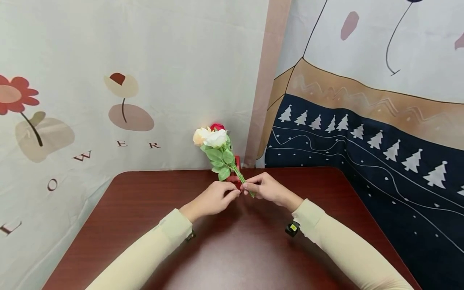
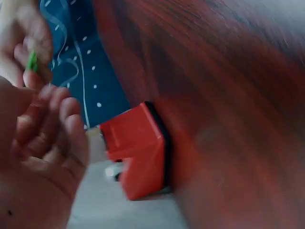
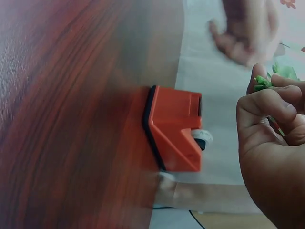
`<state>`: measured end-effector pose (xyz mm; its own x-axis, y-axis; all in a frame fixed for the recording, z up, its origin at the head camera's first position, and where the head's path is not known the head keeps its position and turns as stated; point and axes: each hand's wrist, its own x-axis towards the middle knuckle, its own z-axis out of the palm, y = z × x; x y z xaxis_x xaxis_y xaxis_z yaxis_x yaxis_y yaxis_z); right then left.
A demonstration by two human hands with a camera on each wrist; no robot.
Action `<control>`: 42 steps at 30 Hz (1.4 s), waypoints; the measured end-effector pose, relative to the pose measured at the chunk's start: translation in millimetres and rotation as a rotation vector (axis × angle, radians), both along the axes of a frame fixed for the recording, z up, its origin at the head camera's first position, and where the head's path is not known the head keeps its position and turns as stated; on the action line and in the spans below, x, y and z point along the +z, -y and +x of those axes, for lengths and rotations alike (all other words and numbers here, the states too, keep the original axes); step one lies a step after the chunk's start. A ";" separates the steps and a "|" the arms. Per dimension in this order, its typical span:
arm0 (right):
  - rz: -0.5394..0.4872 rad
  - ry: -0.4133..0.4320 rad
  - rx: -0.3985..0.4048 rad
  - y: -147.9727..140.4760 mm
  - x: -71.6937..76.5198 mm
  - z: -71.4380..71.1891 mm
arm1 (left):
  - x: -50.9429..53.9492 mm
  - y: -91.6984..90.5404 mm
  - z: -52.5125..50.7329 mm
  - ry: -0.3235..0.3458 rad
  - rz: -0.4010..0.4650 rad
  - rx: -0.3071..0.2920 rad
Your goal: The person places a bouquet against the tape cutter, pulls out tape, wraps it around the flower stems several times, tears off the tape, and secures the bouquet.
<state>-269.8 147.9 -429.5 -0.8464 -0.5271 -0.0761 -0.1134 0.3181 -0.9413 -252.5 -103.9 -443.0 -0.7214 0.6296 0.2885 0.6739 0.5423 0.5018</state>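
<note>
My right hand (image 1: 267, 188) pinches the green stems of a bouquet of artificial flowers (image 1: 216, 139) with thumb and fingers. The bouquet tilts up to the left, with white, peach and red blooms over green leaves. Cut stem ends (image 3: 261, 84) poke out of that grip in the right wrist view. Just left of the stems is my left hand (image 1: 212, 199), its fingers loosely bent and, in the left wrist view, nothing visible in the palm (image 2: 43, 176). Behind the hands stands a red tape dispenser (image 3: 174, 126) with a black base and a whitish roll, partly hidden in the head view.
The dispenser stands near the back edge of a dark red-brown wooden table (image 1: 137, 209). A pale printed curtain (image 1: 188, 60) hangs behind it, and a navy cloth with white trees (image 1: 326, 149) hangs at the right.
</note>
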 end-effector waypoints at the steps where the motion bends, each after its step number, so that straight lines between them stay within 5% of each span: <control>1: -0.013 0.013 0.001 0.8 0.2 1.5 | -3.6 1.3 -3.1 0.059 0.036 0.030; 6: -0.085 0.091 0.002 4.3 -2.1 9.2 | -15.7 4.0 -12.4 0.310 0.195 0.126; 12: -0.178 0.146 0.042 9.0 -9.2 17.2 | -20.2 -1.5 -14.5 0.433 0.306 0.084; 16: -0.212 0.145 0.080 11.1 -13.9 19.2 | -19.3 -2.2 -12.4 0.415 0.347 0.048; 26: -0.207 0.112 0.030 5.5 -10.6 17.4 | -13.3 2.5 -8.3 0.374 0.369 0.104; 34: -0.192 0.090 -0.051 4.9 -8.8 18.4 | -2.8 1.2 -3.4 0.163 0.286 0.118; 42: -0.166 0.040 -0.103 9.8 -11.4 16.4 | 3.6 -4.1 4.2 0.111 0.284 0.205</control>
<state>-253.4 138.1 -440.8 -0.8945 -0.4461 -0.0300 -0.0496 0.1657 -0.9849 -248.3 -99.8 -439.4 -0.8610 0.3748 0.3438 0.4986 0.4885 0.7161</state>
